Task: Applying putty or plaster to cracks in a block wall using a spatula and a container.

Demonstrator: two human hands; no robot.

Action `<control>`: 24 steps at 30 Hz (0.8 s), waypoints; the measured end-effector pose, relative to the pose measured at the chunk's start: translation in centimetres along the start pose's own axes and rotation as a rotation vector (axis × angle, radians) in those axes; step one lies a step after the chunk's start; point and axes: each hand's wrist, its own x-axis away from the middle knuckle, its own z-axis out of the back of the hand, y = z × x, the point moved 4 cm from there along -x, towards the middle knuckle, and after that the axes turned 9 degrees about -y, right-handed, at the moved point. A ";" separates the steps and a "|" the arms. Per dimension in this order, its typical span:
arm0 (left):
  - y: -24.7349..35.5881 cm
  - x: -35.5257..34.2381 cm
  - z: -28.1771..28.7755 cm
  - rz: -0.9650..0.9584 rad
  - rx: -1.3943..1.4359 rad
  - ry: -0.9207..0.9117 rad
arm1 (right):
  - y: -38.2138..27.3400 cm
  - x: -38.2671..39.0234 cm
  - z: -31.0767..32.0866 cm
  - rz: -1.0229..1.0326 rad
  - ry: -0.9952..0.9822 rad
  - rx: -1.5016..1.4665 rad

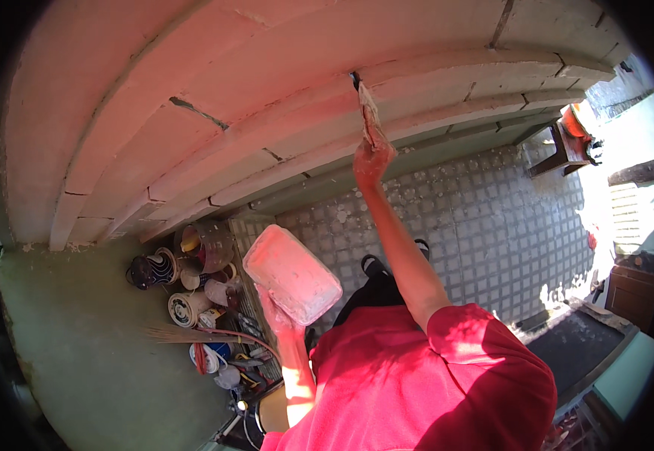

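Observation:
My left hand (277, 310) grips the side of a rectangular plastic tub (330, 289), which is tilted and smeared with pale plaster inside. My right hand (373, 161) is raised at the end of an outstretched arm, closed around a flat, plaster-caked putty knife (370, 113). The far tip of the knife meets a dark gap (355, 77) in the block wall (282, 83). Its handle is mostly hidden by my fingers. Other dark joints, such as a slanted crack (199, 113), run between the pale blocks.
Along the left wall stand several buckets (185, 308), a clear bin (214, 244), a twig broom (184, 334) and assorted tools. Grey patterned tiles (485, 218) cover the floor under my feet. A wooden stool (560, 154) with an orange item stands at the far right.

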 end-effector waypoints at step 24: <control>0.0 -1.0 -0.8 0.050 -0.042 -0.023 | 6.3 -3.9 5.3 -0.141 0.160 0.197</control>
